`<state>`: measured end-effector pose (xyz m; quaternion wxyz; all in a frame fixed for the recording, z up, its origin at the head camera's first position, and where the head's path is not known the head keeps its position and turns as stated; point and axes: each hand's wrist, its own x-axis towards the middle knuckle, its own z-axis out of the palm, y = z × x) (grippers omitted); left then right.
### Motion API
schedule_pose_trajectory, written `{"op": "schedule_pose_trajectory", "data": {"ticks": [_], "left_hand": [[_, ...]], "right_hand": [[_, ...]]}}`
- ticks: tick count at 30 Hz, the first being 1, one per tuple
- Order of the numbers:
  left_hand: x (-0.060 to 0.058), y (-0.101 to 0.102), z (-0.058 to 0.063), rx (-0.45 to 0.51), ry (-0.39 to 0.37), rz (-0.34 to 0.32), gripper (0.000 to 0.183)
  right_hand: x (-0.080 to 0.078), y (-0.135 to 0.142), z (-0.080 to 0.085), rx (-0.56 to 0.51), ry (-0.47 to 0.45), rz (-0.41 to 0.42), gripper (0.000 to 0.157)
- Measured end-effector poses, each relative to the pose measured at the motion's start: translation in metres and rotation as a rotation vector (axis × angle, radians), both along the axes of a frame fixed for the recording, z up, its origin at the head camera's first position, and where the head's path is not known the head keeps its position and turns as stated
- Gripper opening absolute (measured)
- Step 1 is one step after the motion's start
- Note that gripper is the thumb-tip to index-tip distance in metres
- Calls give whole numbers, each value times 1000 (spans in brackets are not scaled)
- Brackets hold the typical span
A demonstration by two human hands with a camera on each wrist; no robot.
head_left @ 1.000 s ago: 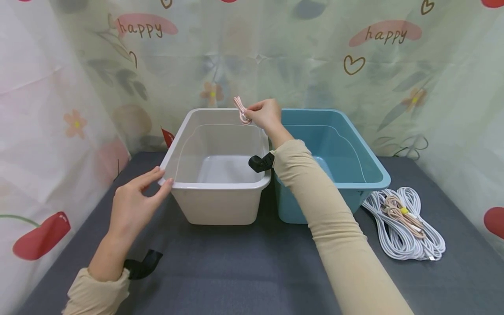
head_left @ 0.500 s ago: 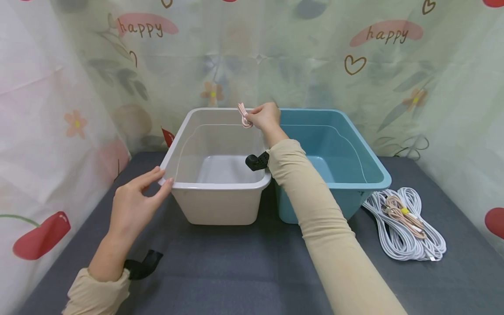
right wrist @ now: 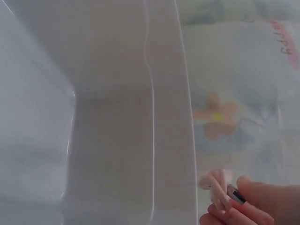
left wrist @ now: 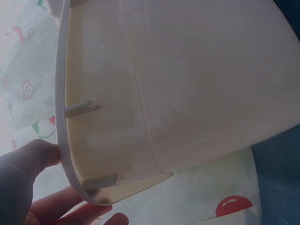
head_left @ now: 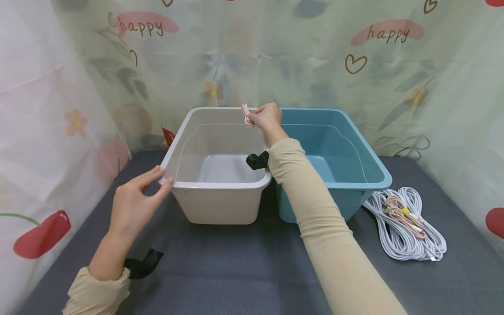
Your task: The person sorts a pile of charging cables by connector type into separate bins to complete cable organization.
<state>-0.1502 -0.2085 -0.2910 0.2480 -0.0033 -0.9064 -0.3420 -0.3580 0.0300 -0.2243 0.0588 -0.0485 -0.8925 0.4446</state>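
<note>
My right hand [head_left: 269, 117] pinches a small folded bundle of pink cable [head_left: 247, 116] above the far right rim of the beige plastic bin [head_left: 220, 205]. In the right wrist view, the pink cable [right wrist: 217, 187] shows beyond the rim, with a metal-and-black plug end [right wrist: 236, 193] between the fingers. At the bin's near left corner my left hand [head_left: 135, 201] holds the rim, thumb on one side and fingers on the other. The left wrist view has this bin's outer wall [left wrist: 201, 84] up close, with the thumb [left wrist: 44, 152] at the rim.
A blue bin [head_left: 354, 157] stands close on the right, partly covered by the right sleeve. Beside it, a coil of white cable [head_left: 387, 243] with a beige cable bundle [head_left: 401, 214] on top lies on the dark tablecloth [head_left: 220, 271]. A patterned curtain [head_left: 252, 43] hangs behind.
My right hand with the pink cable has dipped slightly, and the cable has shifted a little to the right. The left hand stays at the bin corner.
</note>
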Motion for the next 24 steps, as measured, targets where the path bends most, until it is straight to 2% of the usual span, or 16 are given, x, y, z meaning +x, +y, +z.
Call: {"op": "schedule_pose_trajectory", "data": {"ticks": [5,10,14,24], "left_hand": [[0,-1,0,-7,6,-1,44],[0,0,-1,-9,-1,-1,45],[0,0,-1,-7,1,-2,44],[0,0,-2,-9,14,1,43]], "right_hand": [[1,-1,1,-11,-8,31,32],[2,0,1,39,-17,65,32],[3,1,3,35,-56,83,32],[13,12,22,9,-109,195,39]]}}
